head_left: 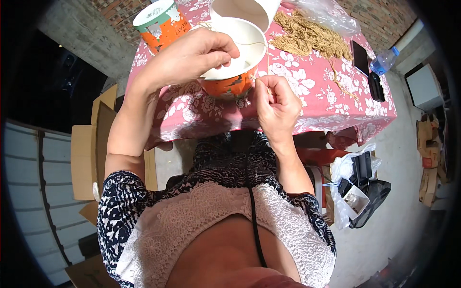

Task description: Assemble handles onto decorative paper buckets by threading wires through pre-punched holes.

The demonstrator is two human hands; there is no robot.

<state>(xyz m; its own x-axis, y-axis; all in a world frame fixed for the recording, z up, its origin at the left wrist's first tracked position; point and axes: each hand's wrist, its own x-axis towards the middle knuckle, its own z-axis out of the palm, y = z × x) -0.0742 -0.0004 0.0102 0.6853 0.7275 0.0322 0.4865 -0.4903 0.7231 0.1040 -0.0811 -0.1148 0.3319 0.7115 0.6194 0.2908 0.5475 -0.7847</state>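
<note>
An orange bucket (233, 88) with a white inside stands near the table's front edge, its mouth tilted toward me. A thin tan cord (253, 44) crosses its opening. My left hand (206, 52) is over the bucket's left rim, fingers curled and thumb against them; what it holds, if anything, is hidden. At the right side of the bucket, close to the wall, my right hand (278, 101) pinches a thin pale cord end between thumb and forefinger.
Another orange bucket (165, 30) with a green-and-white top stands at back left. Behind is a white container (261, 10) on its side. Tan cord skeins (309, 38), a phone (360, 57), a black case (376, 87) and a bottle (384, 61) lie right on the flowered tablecloth (321, 113).
</note>
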